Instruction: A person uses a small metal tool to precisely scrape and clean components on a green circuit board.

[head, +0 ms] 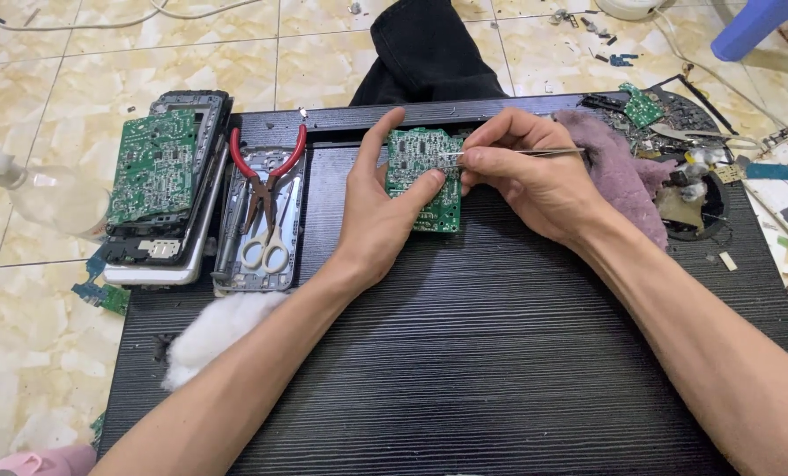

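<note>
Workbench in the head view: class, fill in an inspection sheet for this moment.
Surface: black ribbed board lying on tiled floor.
Job's things: green circuit board; metal tweezers touching it.
Clutter: red-handled pliers, white scissors, stacked second circuit board, cotton wad, purple cloth.
Hands: left hand holds the board; right hand pinches the tweezers.
Cables: white cord on floor.
Surroundings: blue stool leg.

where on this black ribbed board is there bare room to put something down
The widest bare patch of the black ribbed board lies between the two forearms, below the green circuit board held by the left hand and right hand. The left edge is crowded: red-handled pliers, white scissors, white cotton wad. The purple cloth fills the upper right.
</note>
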